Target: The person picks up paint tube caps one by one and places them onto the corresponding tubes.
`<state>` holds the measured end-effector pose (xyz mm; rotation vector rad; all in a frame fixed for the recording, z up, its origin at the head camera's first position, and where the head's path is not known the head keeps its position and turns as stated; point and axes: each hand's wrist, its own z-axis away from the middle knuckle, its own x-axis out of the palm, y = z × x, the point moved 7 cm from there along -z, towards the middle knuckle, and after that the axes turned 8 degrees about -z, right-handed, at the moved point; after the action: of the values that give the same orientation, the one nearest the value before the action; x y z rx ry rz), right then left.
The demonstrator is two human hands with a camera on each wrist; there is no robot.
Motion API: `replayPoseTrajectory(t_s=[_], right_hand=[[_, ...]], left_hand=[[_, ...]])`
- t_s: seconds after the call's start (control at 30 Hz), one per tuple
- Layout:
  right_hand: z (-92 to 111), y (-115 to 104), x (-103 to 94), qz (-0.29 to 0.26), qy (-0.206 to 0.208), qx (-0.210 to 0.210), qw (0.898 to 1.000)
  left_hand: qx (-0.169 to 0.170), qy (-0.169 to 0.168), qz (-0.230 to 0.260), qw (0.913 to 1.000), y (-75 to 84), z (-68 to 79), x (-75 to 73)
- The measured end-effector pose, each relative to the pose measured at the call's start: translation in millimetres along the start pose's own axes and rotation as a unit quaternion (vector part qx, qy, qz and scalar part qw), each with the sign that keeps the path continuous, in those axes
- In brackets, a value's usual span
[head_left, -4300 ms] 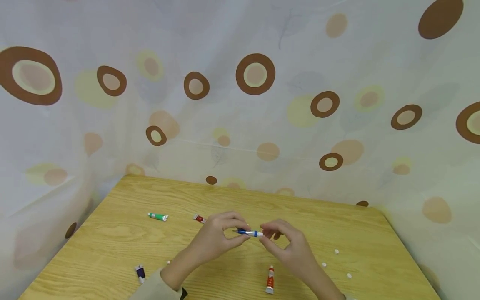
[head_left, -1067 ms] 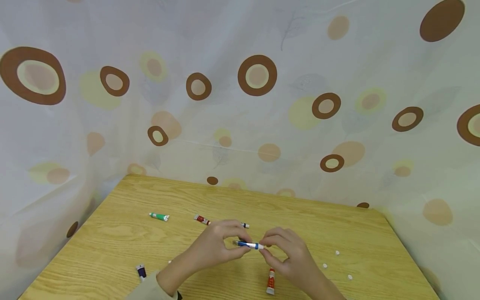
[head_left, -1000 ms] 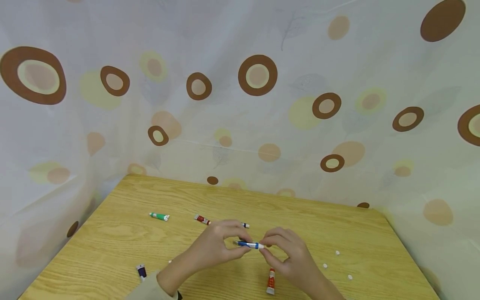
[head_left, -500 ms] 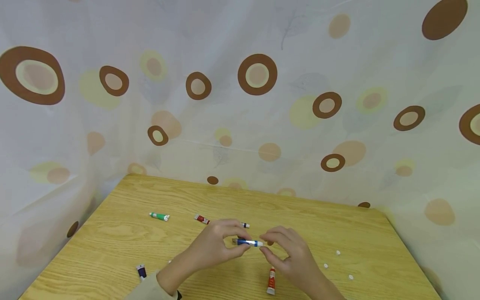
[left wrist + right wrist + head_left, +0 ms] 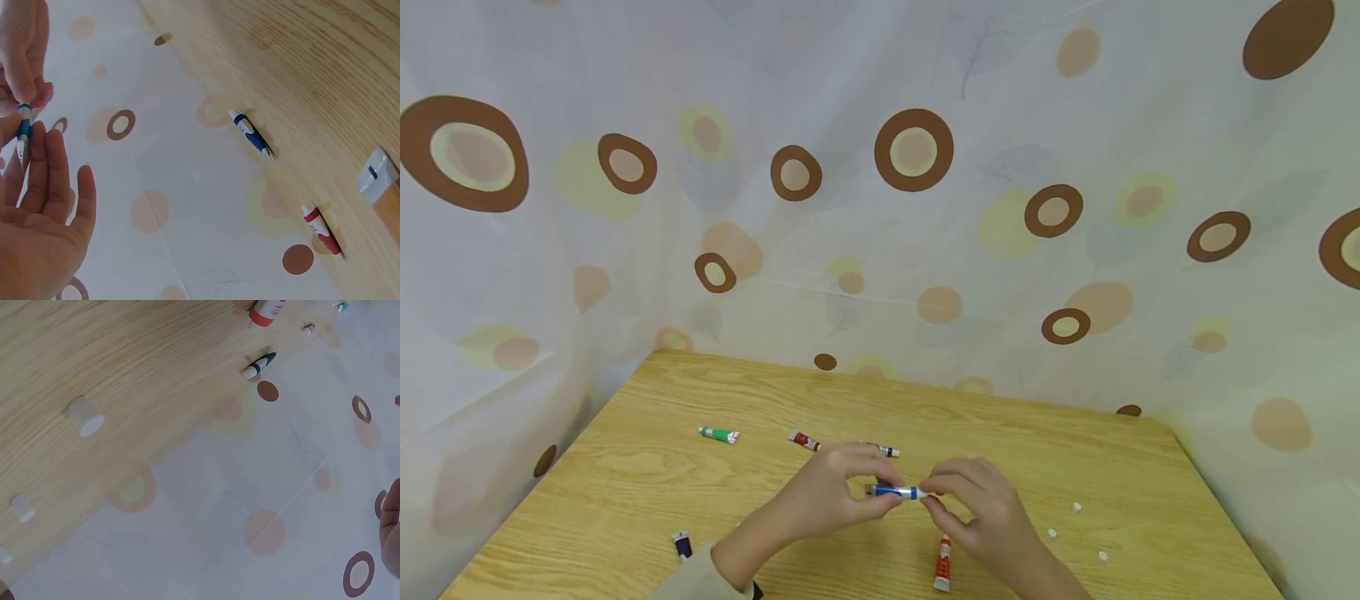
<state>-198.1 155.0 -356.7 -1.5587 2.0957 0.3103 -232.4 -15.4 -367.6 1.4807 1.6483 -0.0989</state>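
Note:
Between thumb and fingertips, my left hand (image 5: 827, 492) holds a blue and white paint tube (image 5: 895, 492) level above the table. The tube's flat silver crimped end points left and its white tip points right. My right hand (image 5: 981, 508) pinches that white tip with thumb and forefinger. In the left wrist view the tube (image 5: 24, 128) stands between the two hands, its blue band just under the right fingertips. Below the hands, an orange-red paint tube (image 5: 942, 564) lies on the table near the right wrist.
A green tube (image 5: 719, 434), a dark red tube (image 5: 804, 439), a dark blue tube (image 5: 883, 450) and a purple tube (image 5: 682, 544) lie about the wooden table (image 5: 625, 483). An orange tube (image 5: 387, 197) shows in the left wrist view. Small white caps (image 5: 1052, 533) lie at right.
Both hands sit slightly lower than about four seconds ago. Half a second ago the right fingers were spread off the white tip; now they pinch it. The left hand keeps its hold.

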Motion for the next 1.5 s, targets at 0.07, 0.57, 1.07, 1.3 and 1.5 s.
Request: replayPoseTrajectory(t_s=[0.07, 0.57, 1.07, 1.3, 1.5], right_hand=[[0.4, -0.7, 0.2, 0.002, -0.003, 0.000, 1.000], [0.6, 0.9, 2.8, -0.007, -0.023, 0.049, 0.999], [-1.2, -1.8, 0.3, 0.008, -0.007, 0.000, 1.000], [0.1, -4.5, 0.9, 0.009, 0.001, -0.021, 1.000], [1.8, -3.2, 1.7, -0.002, 0.004, -0.013, 1.000]], left_hand=[[0.001, -0.003, -0.004, 1.0000, 0.2, 0.4, 0.5], [0.063, 0.046, -0.119, 0.9898, 12.7, 0.7, -3.4], [0.018, 0.013, -0.008, 0.9997, 0.6, -1.3, -0.7], [0.035, 0.015, -0.024, 0.9990, 3.5, -0.8, 0.6], [0.043, 0.025, -0.068, 0.9965, 9.4, -1.7, -1.0]])
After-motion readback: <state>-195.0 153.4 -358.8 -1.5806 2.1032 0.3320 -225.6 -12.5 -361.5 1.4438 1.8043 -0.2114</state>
